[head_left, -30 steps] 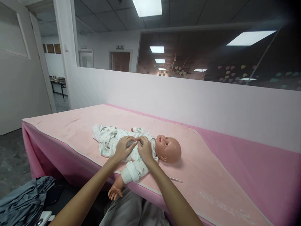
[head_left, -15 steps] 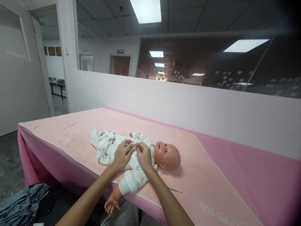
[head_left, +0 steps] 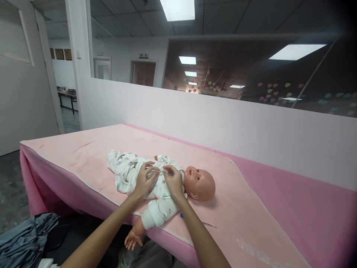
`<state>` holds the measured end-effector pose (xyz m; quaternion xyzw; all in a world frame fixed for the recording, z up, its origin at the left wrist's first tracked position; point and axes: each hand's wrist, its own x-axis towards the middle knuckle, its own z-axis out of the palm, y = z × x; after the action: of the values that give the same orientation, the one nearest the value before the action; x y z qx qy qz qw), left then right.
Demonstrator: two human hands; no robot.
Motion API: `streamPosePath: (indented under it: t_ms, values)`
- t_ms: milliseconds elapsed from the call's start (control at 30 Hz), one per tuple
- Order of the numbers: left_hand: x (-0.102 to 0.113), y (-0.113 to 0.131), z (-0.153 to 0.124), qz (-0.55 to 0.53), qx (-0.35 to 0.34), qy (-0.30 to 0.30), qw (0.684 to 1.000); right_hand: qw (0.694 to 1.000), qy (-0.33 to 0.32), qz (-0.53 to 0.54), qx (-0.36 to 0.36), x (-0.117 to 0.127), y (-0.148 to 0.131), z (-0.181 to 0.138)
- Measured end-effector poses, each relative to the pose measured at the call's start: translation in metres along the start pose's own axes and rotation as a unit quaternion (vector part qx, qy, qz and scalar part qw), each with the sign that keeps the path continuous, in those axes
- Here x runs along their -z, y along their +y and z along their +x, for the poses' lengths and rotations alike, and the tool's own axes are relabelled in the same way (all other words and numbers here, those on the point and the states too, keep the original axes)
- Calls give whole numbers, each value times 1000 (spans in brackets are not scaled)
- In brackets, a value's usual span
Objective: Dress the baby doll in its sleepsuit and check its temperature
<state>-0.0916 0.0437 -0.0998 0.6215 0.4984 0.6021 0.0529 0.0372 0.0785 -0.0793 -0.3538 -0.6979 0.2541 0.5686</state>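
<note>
A baby doll [head_left: 201, 184] lies on its back on the pink table, its head to the right, dressed in a white printed baby outfit [head_left: 163, 190]. Over the doll's chest, my left hand [head_left: 145, 179] pinches the cloth of the outfit's front. My right hand [head_left: 173, 179] does the same just right of it, fingertips curled down on the fabric. A small round fastener [head_left: 161, 172] shows between the two sets of fingertips. The doll's near arm [head_left: 135, 235] hangs past the table's front edge, its sleeve cuff folded back.
A peach mat [head_left: 92, 149] covers most of the pink tabletop [head_left: 315, 197]. By my right forearm lies a thin clear stick-like item [head_left: 209, 224], with a small blue piece [head_left: 182, 216] nearby. Grey cloth [head_left: 25, 238] lies at lower left. A white wall [head_left: 223, 123] stands behind.
My fingertips have shifted slightly on the chest, and the small fastener now shows between them. A blue piece has come into sight beside my right forearm. The view has tilted slightly.
</note>
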Motion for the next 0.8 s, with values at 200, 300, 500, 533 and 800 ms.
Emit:
streamPosePath:
  t_ms: [200, 300, 500, 533, 800]
  values:
    - [-5, -5, -1, 79, -35, -21, 996, 1000, -8, 14, -11, 1, 2, -1]
    - [-5, -6, -1, 98, -53, -26, 993, 1000, -5, 8, -15, 1, 1, -1]
    - [-1, -1, -3, 116, -93, 1, 989, 1000, 2, -13, -13, 2, -3, -3]
    - [0, 0, -4, 120, -102, 3, 988, 1000, 1, -17, -12, 2, -3, -3]
    - [2, 14, 2, 106, -113, 59, 986, 999, -6, -33, 19, 0, -1, -2]
